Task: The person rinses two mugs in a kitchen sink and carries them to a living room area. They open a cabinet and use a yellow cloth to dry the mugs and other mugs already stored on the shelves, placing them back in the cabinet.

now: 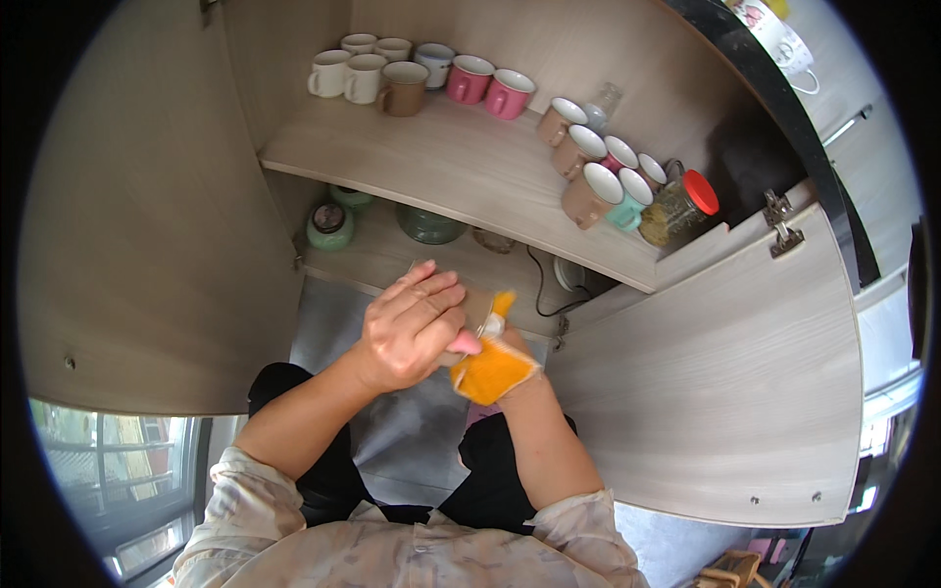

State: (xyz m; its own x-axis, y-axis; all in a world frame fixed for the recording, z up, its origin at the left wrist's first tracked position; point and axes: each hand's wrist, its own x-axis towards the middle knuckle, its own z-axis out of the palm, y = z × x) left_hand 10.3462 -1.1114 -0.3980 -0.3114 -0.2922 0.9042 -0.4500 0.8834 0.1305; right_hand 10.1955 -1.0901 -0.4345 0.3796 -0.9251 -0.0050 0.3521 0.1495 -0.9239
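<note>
My left hand (412, 328) lies with its fingers together and curled over my right hand (515, 392), in front of the open cabinet. An orange cloth (490, 370) wraps most of my right hand, and one orange tip pokes up toward the lower shelf. A small pink thing (469, 343) shows at my left fingertips, with a bit of white next to it. What lies under my left palm is hidden. Both forearms come up from the lower edge, over my dark trousers.
The upper shelf (431, 167) carries several white, brown and pink mugs (470, 78) and a jar with a red lid (681, 206). The lower shelf (392, 257) holds green glass bowls (428, 225), a lidded pot and a black cable. The cabinet door (725, 372) stands open at right.
</note>
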